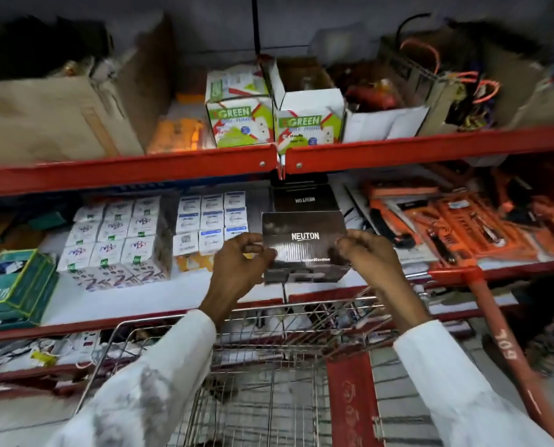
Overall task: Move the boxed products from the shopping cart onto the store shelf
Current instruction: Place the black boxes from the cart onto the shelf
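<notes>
Both hands' fingers pinch the NEUTON box sides.

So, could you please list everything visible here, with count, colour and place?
NEUTON box: one, dark, held at middle shelf front
second NEUTON box: one, dark, behind it
GREEN boxes: two, green-white, upper shelf
small white boxes: many, middle shelf left
teal box: one, far left
orange tool sets: several, middle shelf right
cardboard carton: one, brown, upper left
shopping cart: one, wire, below
left hand: on box's left side
right hand: on box's right side
</notes>
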